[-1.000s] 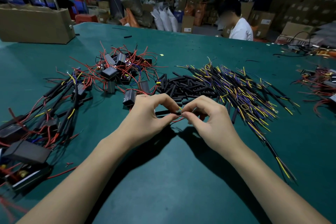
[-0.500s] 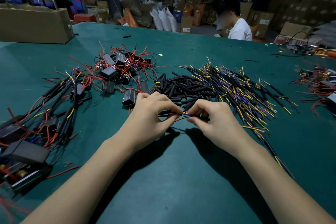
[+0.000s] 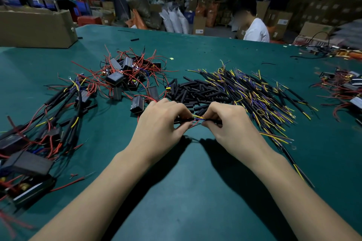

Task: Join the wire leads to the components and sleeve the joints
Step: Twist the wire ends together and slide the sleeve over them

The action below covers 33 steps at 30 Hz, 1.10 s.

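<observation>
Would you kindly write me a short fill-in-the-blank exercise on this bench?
1. The table is covered in ____ cloth.
2. The sleeves in the middle pile are ____ in colour.
3. The left hand and right hand pinch wires ____ them.
4. The cardboard box stands at the far ____ of the table.

Missing words: green; black; between; left

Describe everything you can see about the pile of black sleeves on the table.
The sleeves are short black tube pieces, matte and rubbery-looking, lying loose in a jumbled heap on the green table. They point every way, some stacked on others. The heap sits just beyond both hands, between the black boxes with red wires on its left and the spread of yellow and purple leads on its right, whose ends overlap its edge. The nearest pieces lie hard by the fingers; contact cannot be told.
</observation>
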Tool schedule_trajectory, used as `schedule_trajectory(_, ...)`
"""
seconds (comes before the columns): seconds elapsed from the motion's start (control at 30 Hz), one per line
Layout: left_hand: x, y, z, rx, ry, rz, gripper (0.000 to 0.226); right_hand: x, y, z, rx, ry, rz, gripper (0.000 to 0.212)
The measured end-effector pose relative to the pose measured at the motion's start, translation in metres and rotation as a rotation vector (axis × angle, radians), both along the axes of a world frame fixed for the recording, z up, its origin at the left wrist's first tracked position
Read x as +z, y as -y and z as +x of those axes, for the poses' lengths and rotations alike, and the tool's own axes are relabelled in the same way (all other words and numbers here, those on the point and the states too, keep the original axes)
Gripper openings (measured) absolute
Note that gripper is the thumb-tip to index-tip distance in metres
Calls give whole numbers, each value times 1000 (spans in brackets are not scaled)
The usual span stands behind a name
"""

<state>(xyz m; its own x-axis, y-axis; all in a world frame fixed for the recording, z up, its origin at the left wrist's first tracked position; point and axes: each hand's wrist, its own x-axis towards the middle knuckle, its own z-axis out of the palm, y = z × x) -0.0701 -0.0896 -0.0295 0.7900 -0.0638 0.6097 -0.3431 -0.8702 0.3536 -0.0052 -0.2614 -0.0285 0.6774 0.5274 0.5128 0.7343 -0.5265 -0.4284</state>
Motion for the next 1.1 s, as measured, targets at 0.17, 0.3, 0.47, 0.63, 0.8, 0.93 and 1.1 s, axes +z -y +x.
schedule_trajectory(0.17, 1, -4, -1, 8, -26, 36, 8, -1, -1, -1, 7, -32, 6, 11)
schedule_trajectory(0.3, 0, -4, -1, -52, -5, 19, 5, -1, -1, -1, -4, -20, -3, 11)
schedule_trajectory(0.47, -1, -6, 2, -133, 19, 59, 9, 1, 1, -2, -37, 30, -52, 10)
schedule_trajectory(0.63, -4, -6, 2, -110, -4, -10, 11, 1, 0, -4, -54, 61, -95, 9)
schedule_trajectory(0.8, -3, -4, 1, -12, 67, 67, 9, 6, -3, -7, -15, -81, 21, 12)
schedule_trajectory(0.93, 1, -5, -1, 44, 123, 84, 10, 8, -6, -7, -21, -388, 194, 12)
schedule_trajectory(1.1, 4, -4, -2, -6, 60, 94, 12, 6, -4, -6, -43, -611, 296, 16)
